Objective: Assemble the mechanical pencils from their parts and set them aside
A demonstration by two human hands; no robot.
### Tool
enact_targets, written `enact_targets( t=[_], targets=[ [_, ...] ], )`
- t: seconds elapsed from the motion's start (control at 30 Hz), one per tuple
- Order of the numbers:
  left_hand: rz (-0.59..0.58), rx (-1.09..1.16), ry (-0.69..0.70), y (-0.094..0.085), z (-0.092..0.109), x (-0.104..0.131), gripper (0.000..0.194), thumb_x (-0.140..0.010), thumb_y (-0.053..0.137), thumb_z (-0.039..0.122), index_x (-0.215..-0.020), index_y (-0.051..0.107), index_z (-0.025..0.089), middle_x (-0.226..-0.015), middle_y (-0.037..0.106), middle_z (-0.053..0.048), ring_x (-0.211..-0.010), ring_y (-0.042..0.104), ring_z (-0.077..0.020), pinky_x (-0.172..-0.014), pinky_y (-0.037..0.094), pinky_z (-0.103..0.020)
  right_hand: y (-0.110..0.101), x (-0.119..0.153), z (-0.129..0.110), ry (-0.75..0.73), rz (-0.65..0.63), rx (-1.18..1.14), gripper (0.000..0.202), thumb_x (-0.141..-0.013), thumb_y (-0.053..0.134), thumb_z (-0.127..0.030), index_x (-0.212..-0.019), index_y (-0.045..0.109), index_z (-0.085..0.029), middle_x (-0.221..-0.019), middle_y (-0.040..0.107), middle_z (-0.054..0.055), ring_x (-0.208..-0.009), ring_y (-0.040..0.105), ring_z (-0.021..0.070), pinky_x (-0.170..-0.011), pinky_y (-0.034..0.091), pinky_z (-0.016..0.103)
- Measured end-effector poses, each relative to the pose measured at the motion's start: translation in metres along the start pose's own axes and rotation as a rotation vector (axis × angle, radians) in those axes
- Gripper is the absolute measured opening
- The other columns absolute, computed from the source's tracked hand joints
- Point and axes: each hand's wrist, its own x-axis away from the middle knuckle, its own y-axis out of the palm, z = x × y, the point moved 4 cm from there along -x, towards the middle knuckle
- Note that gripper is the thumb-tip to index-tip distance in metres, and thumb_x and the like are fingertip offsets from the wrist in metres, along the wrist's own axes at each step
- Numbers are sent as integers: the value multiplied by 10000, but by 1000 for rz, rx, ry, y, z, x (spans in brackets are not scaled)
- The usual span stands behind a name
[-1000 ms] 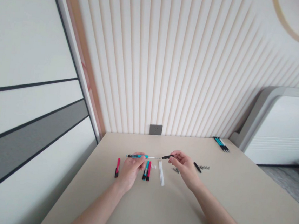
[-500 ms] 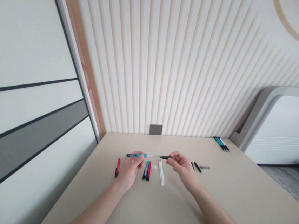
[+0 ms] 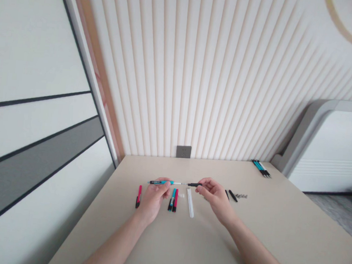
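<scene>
Between thumb and fingers my left hand [image 3: 155, 196] pinches a blue pen barrel [image 3: 158, 182] with a black clip, held level above the table. A thin white refill [image 3: 177, 183] sticks out of its right end. My right hand [image 3: 215, 196] is closed on a black pen grip [image 3: 193, 184], lined up with the refill; its left end meets or nearly meets the refill tip. Below my hands lie a blue pen barrel [image 3: 172, 199], a pink pen barrel [image 3: 175, 200] and several white refills [image 3: 190, 203]. Another pink barrel [image 3: 139, 196] lies left of my left hand.
Small clear pieces [image 3: 182, 195] lie beside the barrels. Right of my right hand are black grips [image 3: 233, 196] and a little pile of springs [image 3: 242, 196]. Several pens [image 3: 261, 168] lie at the table's back right corner. A socket [image 3: 183, 151] is on the ribbed wall behind.
The view has shifted very slightly. Both hands keep their hold on the pen parts, and the black grip sits about as close to the refill as before.
</scene>
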Motion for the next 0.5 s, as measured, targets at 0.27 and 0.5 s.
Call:
enact_targets(
  t=[0.27,0.5],
  targets=[
    [-33,-56,-22,2,-1,2,281,-719,771,332,-892,663,139,-614,572,19,-563,481,-95,-552,353,-221,5,1,5,-21,-59,-12,340,-704,753,-473,-854,611,-203,-797,654,18,-763,614,162,-718,474,286],
    [-74,-102,-48,10,-4,7,296,-699,793,341,-872,674,132,-592,578,11,-564,484,-105,-570,370,-233,13,5,11,-34,-111,24,306,-751,734,-436,-897,627,-190,-754,648,7,-724,606,147,-684,464,269]
  ],
)
